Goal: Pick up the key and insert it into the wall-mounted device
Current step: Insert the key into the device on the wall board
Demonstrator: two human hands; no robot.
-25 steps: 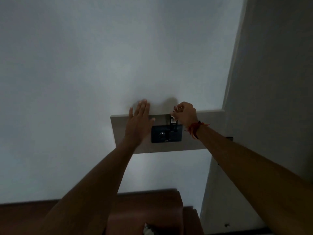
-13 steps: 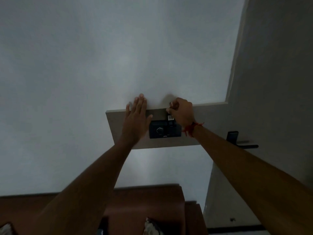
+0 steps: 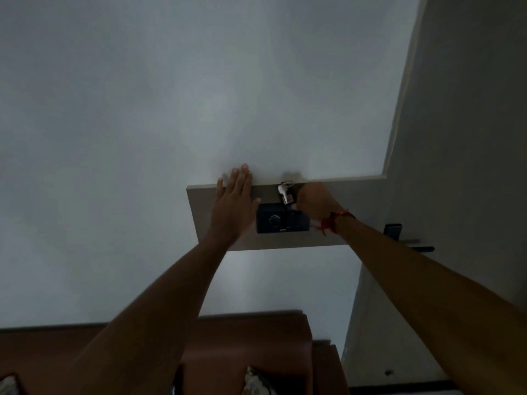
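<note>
Pressing flat with fingers spread, the left hand [image 3: 232,203] lies on a pale rectangular panel [image 3: 288,240] just left of the frame's centre, its thumb touching the left edge of the dark wall-mounted device [image 3: 282,222]. The right hand [image 3: 315,202] is curled at the device's upper right corner, fingers drawn together; whether they actually pinch anything is hidden. The key [image 3: 285,193], silvery with a small ring and tag, stands at the device's top edge, just left of that hand. A red thread bracelet [image 3: 332,222] circles the right wrist. The device is a matte box with a round dial. Around it, smooth white wall [image 3: 171,95] fills the upper frame; a grey door [image 3: 470,138] with a dark lever handle [image 3: 410,242] stands at right, and brown wooden furniture [image 3: 256,337] sits bottom centre.
</note>
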